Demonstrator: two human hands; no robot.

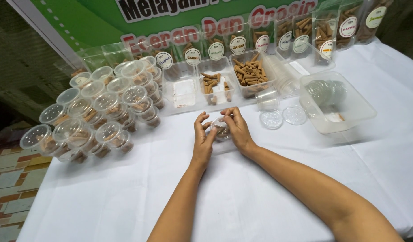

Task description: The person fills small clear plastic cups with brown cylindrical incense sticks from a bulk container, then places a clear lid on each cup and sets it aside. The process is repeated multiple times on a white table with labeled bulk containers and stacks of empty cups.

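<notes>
Pretty evenly lit, soft indoor light from above, nothing harsh. The white cloth on the bench comes out bright but not blown, and its creases show as faint grey lines. Shadows are weak: just a soft dark patch under the left hand and right hand, and a little under the forearms. The stacked clear lidded cups catch small white glints on their rims, same with the loose lids. The left edge over the tiled floor goes dim. Wide-angle lens, so the bench edges bow outward. Focus is decent in the middle, softer toward the corners.
</notes>
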